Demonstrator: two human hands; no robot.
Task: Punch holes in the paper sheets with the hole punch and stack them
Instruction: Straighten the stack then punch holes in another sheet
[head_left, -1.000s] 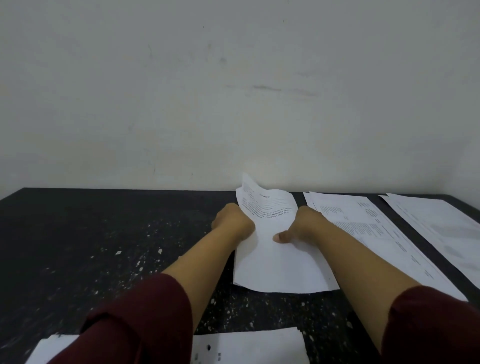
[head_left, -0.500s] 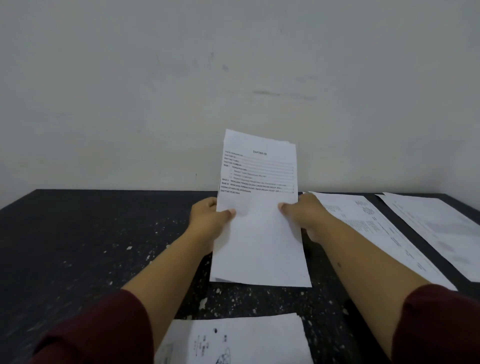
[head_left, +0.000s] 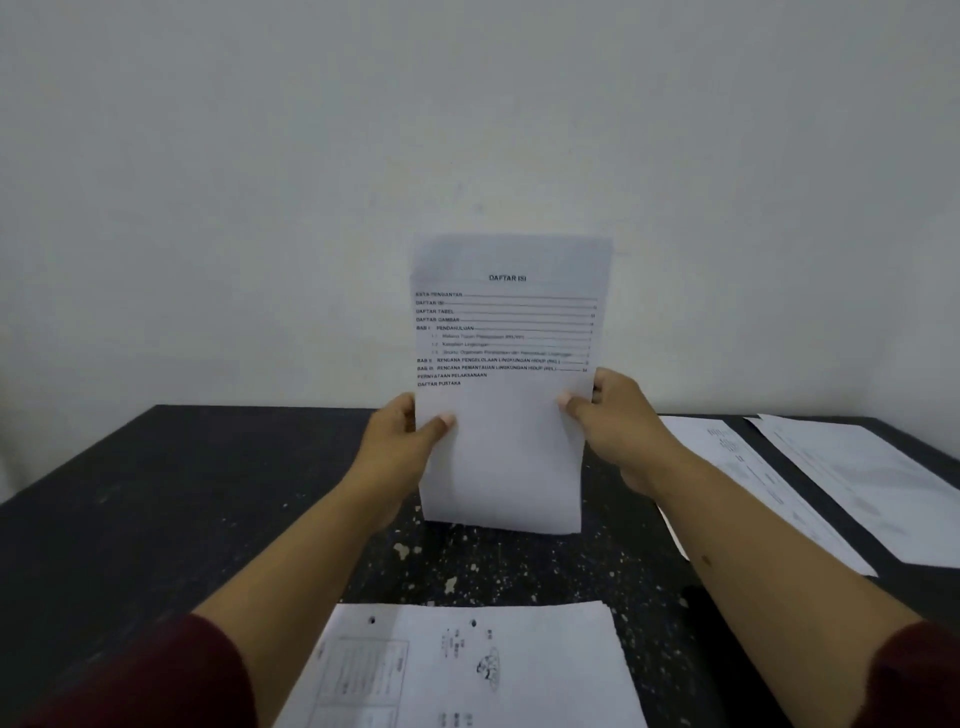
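I hold a bundle of white printed sheets (head_left: 506, 447) upright above the dark table, its printed contents page facing me and its bottom edge near the tabletop. My left hand (head_left: 402, 441) pinches the left edge, thumb on the front. My right hand (head_left: 615, 423) grips the right edge the same way. A stack of punched sheets (head_left: 467, 670) with two holes along its far edge lies flat close to me. A dark object (head_left: 698, 605) pokes out beside my right forearm; whether it is the hole punch I cannot tell.
The black speckled table (head_left: 156, 519) runs up to a plain white wall. Two more printed sheets lie flat on the right: one (head_left: 748, 478) beside my right arm, another (head_left: 872, 483) near the table's right edge.
The sheets lay curled on the table under both hands a second ago. Both hands have lifted them and stood them upright, with the printed page now facing me.
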